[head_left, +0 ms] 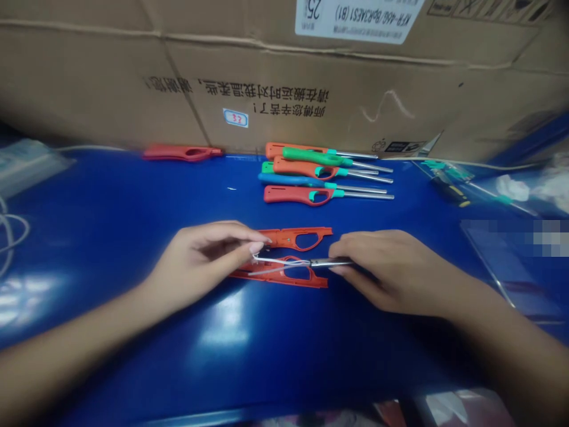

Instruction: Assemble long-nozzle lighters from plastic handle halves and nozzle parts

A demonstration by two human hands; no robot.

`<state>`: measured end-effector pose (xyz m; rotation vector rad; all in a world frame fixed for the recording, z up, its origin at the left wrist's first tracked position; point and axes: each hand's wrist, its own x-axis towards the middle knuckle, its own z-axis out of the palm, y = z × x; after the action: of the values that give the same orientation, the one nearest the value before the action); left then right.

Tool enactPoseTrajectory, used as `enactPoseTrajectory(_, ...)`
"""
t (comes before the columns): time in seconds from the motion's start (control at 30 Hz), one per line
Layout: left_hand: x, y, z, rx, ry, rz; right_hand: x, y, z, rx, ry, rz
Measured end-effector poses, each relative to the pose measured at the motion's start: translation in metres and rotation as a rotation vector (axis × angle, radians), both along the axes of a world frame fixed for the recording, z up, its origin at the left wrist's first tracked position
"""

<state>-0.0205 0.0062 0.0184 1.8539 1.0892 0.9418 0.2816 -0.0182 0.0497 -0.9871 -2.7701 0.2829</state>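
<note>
Two orange lighter shell halves (311, 281) lie side by side on the blue table, their hollow insides facing up. Above them, my right hand (391, 270) pinches a metal lighter tube (322, 262) by its shaft. Thin white wires (278, 261) run from the tube's left end. My left hand (213, 255) has thumb and forefinger pressed together at the far end of these wires, over the left part of the shells. A small dark part shows at those fingertips, too small to name. My left fingers partly hide the shells' left ends.
Several long-nosed lighters (297, 194) in red, orange, green and blue lie in a row along a large cardboard box (200, 112). A red lighter shell (178, 153) rests further left. Clear plastic bags (26, 166) and white cables (11, 237) sit left; metal tubes with teal ends (498, 196) lie right.
</note>
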Motion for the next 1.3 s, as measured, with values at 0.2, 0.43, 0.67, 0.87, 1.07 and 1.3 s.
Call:
enactPoseTrajectory(0.2, -0.001, -0.001, 0.0, 0.161, 0.08, -0.047, -0.001, -0.004, 0.002, -0.015, 0.006, -0.018)
enactPoseTrajectory(0.43, -0.001, -0.003, 0.003, 0.286, 0.153, -0.11, -0.003, -0.003, 0.009, -0.236, 0.049, -0.072)
enactPoseTrajectory(0.67, -0.001, -0.004, 0.002, 0.384, 0.185, -0.134, -0.001, -0.003, 0.014, -0.414, 0.038, -0.153)
enactPoseTrajectory(0.87, -0.004, -0.006, -0.003, 0.476, 0.237, -0.293, 0.0, -0.002, 0.01, -0.399, -0.015, -0.076)
enactPoseTrajectory(1.07, -0.004, -0.005, -0.005, 0.515, 0.256, -0.36, 0.001, -0.001, 0.006, -0.38, -0.045, -0.052)
enactPoseTrajectory(1.3, -0.005, -0.005, -0.005, 0.5, 0.27, -0.358, 0.003, -0.004, 0.005, -0.312, -0.055, -0.058)
